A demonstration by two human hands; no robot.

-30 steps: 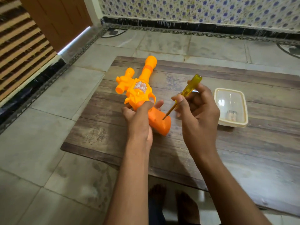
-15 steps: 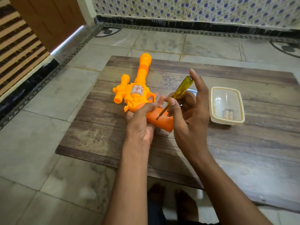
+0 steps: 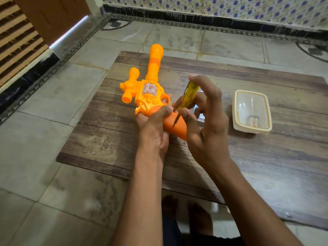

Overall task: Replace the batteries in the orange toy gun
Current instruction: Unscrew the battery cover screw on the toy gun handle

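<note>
The orange toy gun (image 3: 149, 89) lies on the wooden table (image 3: 266, 157), barrel pointing away from me. My left hand (image 3: 154, 128) grips it where the body meets the darker orange handle (image 3: 177, 128). My right hand (image 3: 207, 119) holds a screwdriver (image 3: 188, 97) with a clear yellow handle nearly upright. Its metal tip touches the top face of the gun's handle. My index finger presses on the screwdriver's top end. Small batteries (image 3: 253, 120) lie inside a plastic box to the right.
The clear, cream-rimmed plastic box (image 3: 236, 110) sits on the table right of my hands. The low table stands on a grey tiled floor (image 3: 44, 139). A wooden door (image 3: 51, 16) and a tiled wall are beyond. My bare feet show under the table's near edge.
My right hand has brought the screwdriver more upright and set its tip on the gun's handle, with the index finger now on top. The left hand keeps its grip on the gun.
</note>
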